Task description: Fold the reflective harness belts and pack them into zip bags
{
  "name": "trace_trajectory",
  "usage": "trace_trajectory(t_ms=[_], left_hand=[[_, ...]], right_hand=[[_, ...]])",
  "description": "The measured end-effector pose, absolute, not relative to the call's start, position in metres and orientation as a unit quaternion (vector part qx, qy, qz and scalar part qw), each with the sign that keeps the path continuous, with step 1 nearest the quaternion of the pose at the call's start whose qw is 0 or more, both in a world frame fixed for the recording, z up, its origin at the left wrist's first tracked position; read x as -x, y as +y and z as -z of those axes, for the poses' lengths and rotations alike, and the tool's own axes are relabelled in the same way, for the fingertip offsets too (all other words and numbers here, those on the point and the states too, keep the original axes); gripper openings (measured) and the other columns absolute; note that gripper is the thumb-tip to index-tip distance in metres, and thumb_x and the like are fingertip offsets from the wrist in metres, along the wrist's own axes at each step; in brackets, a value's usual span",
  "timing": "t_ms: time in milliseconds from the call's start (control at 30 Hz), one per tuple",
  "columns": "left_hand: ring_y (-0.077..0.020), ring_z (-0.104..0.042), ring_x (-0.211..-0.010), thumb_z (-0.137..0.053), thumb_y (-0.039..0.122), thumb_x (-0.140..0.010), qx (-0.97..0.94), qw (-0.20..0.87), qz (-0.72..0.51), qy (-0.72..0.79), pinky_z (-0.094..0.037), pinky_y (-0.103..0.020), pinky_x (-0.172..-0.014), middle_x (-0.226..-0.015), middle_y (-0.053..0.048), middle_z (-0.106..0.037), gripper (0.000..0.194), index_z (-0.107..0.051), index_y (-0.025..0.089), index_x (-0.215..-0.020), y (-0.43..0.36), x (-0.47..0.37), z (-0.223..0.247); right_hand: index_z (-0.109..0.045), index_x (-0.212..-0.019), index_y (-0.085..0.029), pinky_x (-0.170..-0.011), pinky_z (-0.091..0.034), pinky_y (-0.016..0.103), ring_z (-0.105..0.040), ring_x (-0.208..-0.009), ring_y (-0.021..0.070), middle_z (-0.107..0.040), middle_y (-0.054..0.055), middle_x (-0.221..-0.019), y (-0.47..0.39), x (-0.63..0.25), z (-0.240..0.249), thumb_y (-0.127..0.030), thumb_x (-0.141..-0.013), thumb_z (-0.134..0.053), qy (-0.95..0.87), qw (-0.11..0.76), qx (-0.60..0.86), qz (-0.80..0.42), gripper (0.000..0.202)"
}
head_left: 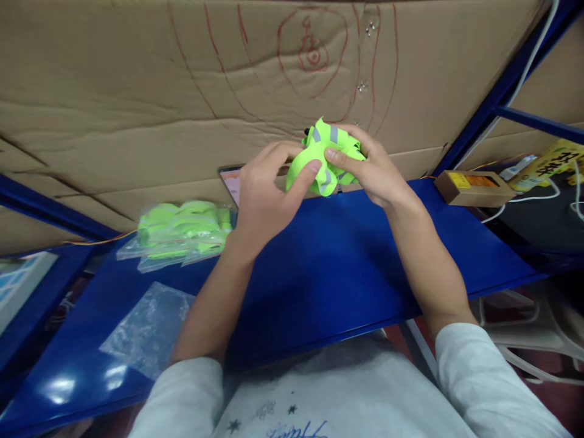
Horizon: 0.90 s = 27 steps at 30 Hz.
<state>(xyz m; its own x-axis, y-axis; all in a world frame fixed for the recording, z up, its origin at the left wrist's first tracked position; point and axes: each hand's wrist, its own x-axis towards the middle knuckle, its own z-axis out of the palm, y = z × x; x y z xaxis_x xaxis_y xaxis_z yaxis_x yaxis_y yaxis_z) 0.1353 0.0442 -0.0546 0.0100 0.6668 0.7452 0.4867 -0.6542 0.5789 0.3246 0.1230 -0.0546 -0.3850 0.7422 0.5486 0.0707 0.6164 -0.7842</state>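
Observation:
Both hands hold a bundled neon yellow-green reflective strap (322, 158) with grey stripes, raised above the far edge of the blue table. My left hand (276, 185) pinches its left side, thumb on the front. My right hand (365, 161) grips the right side, with the thumb pressed on the front and the fingers behind. A small black piece shows at the bundle's upper left. To the left, several similar neon bundles in clear plastic bags (185, 228) lie on the table. Nearer to me rests a flat, clear plastic bag (148, 328).
The blue table (319, 274) runs against a cardboard wall (137, 79) with red drawn lines. A phone or tablet (231, 184) leans behind my left hand. At the right are a small cardboard box (474, 187), a yellow package (545, 164) and white cables (524, 79).

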Motion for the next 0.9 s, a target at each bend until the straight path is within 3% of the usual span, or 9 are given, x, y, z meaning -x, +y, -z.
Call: trace_trajectory(t_ms=[133, 200, 300, 400, 467, 533, 633, 767, 900], left_hand=[[-0.0226, -0.073, -0.098, -0.085, 0.055, -0.079, -0.722, 0.235, -0.566, 0.321, -0.061, -0.036, -0.082, -0.105, -0.005, -0.074, 0.041, -0.062, 0.023, -0.091, 0.054, -0.123, 0.056], [-0.0218, -0.073, -0.098, -0.090, 0.057, -0.072, -0.720, 0.237, -0.575, 0.307, -0.061, -0.035, -0.080, -0.106, -0.005, -0.073, 0.049, -0.058, 0.023, -0.087, 0.063, -0.117, 0.058], [-0.0138, -0.067, -0.075, -0.084, 0.061, -0.079, -0.684, 0.132, -0.647, 0.312, -0.053, -0.027, -0.063, -0.085, 0.000, -0.066, 0.049, -0.052, 0.024, -0.088, 0.075, -0.112, 0.062], [-0.0101, -0.058, -0.063, -0.071, 0.051, -0.094, -0.636, -0.040, -0.687, 0.349, -0.042, -0.024, -0.055, -0.078, 0.003, -0.059, 0.033, -0.051, 0.025, -0.095, 0.079, -0.110, 0.066], [-0.0129, -0.064, -0.072, -0.063, 0.037, -0.100, -0.627, -0.144, -0.670, 0.369, -0.047, -0.028, -0.061, -0.089, 0.000, -0.064, 0.015, -0.054, 0.026, -0.101, 0.076, -0.108, 0.068], [-0.0177, -0.070, -0.094, -0.058, 0.028, -0.101, -0.631, -0.202, -0.654, 0.366, -0.054, -0.034, -0.079, -0.107, -0.002, -0.069, 0.004, -0.055, 0.026, -0.102, 0.071, -0.106, 0.069], [-0.0229, -0.062, -0.130, -0.058, 0.031, -0.102, -0.636, -0.199, -0.639, 0.383, -0.052, -0.043, -0.106, -0.132, -0.004, -0.066, 0.011, -0.051, 0.026, -0.097, 0.064, -0.105, 0.068], [-0.0270, -0.061, -0.129, -0.060, 0.043, -0.100, -0.648, -0.186, -0.623, 0.397, -0.050, -0.052, -0.111, -0.125, -0.008, -0.065, 0.021, -0.048, 0.026, -0.098, 0.055, -0.114, 0.067], [-0.0287, -0.060, -0.126, -0.068, 0.048, -0.093, -0.708, -0.099, -0.588, 0.378, -0.053, -0.050, -0.107, -0.129, -0.009, -0.061, 0.034, -0.049, 0.031, -0.116, 0.045, -0.127, 0.058]], right_hand=[[-0.067, -0.128, -0.027, -0.103, -0.058, 0.042, -0.066, -0.123, 0.0263, -0.071, 0.004, -0.129, 0.124, -0.329, 0.053, -0.068, -0.082, -0.076, -0.743, 0.493, 0.270, -0.364, 0.063], [-0.067, -0.126, -0.028, -0.100, -0.060, 0.042, -0.067, -0.120, 0.0262, -0.072, 0.003, -0.127, 0.122, -0.332, 0.052, -0.067, -0.079, -0.079, -0.731, 0.486, 0.272, -0.395, 0.062], [-0.067, -0.124, -0.028, -0.091, -0.063, 0.042, -0.070, -0.112, 0.0267, -0.073, 0.003, -0.118, 0.122, -0.338, 0.051, -0.064, -0.075, -0.084, -0.726, 0.448, 0.266, -0.449, 0.064], [-0.068, -0.121, -0.026, -0.083, -0.064, 0.039, -0.071, -0.103, 0.0257, -0.073, 0.003, -0.111, 0.123, -0.341, 0.053, -0.060, -0.071, -0.089, -0.729, 0.411, 0.249, -0.488, 0.063], [-0.069, -0.120, -0.026, -0.077, -0.064, 0.036, -0.072, -0.096, 0.0235, -0.074, 0.003, -0.107, 0.123, -0.337, 0.055, -0.060, -0.074, -0.088, -0.717, 0.403, 0.249, -0.512, 0.060], [-0.069, -0.118, -0.026, -0.068, -0.064, 0.033, -0.071, -0.087, 0.0211, -0.074, 0.003, -0.102, 0.122, -0.332, 0.056, -0.059, -0.075, -0.087, -0.699, 0.397, 0.254, -0.538, 0.056], [-0.070, -0.116, -0.026, -0.061, -0.062, 0.031, -0.070, -0.079, 0.0199, -0.074, 0.004, -0.099, 0.121, -0.325, 0.055, -0.057, -0.075, -0.088, -0.680, 0.386, 0.263, -0.565, 0.055], [-0.067, -0.122, -0.025, -0.065, -0.064, 0.036, -0.072, -0.083, 0.0228, -0.075, 0.005, -0.103, 0.128, -0.326, 0.056, -0.058, -0.081, -0.082, -0.683, 0.408, 0.281, -0.538, 0.054], [-0.062, -0.131, -0.026, -0.076, -0.065, 0.043, -0.073, -0.098, 0.0269, -0.073, 0.006, -0.117, 0.138, -0.335, 0.057, -0.067, -0.088, -0.069, -0.721, 0.446, 0.276, -0.454, 0.060]])
